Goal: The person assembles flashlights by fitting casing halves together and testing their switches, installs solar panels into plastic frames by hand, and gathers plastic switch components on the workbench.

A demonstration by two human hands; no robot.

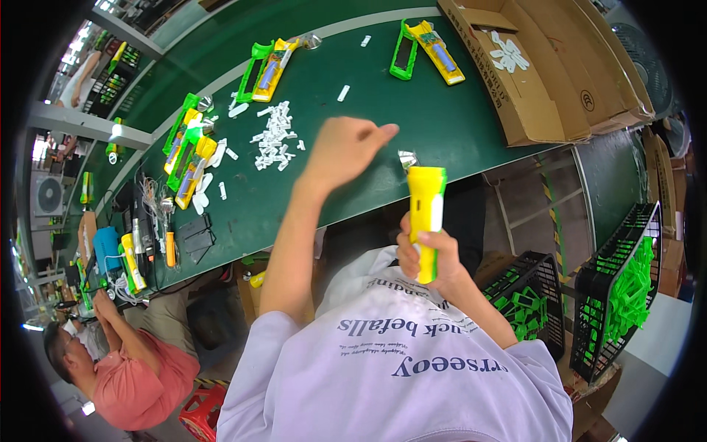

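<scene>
My right hand (433, 254) is wrapped round the lower part of a yellow flashlight body (426, 193) with green and white along its side. The body is upright in front of my chest, its wide end toward the bench. Just beyond that end sits a small silver reflector cup (407, 158); whether it is joined to the body I cannot tell. My left hand (345, 153) is over the bench with its fingers curled in and its thumb pointing right. What lies inside those fingers, if anything, is hidden. A pile of small white plastic pieces (275, 138) lies left of it.
Opened yellow flashlight halves (439, 53) with green frames (403, 55) lie along the green bench (331, 81). A cardboard box (549, 110) stands at right. Black crates (589, 324) hold green parts. A screwdriver (170, 247) lies at left, near a seated co-worker (132, 383).
</scene>
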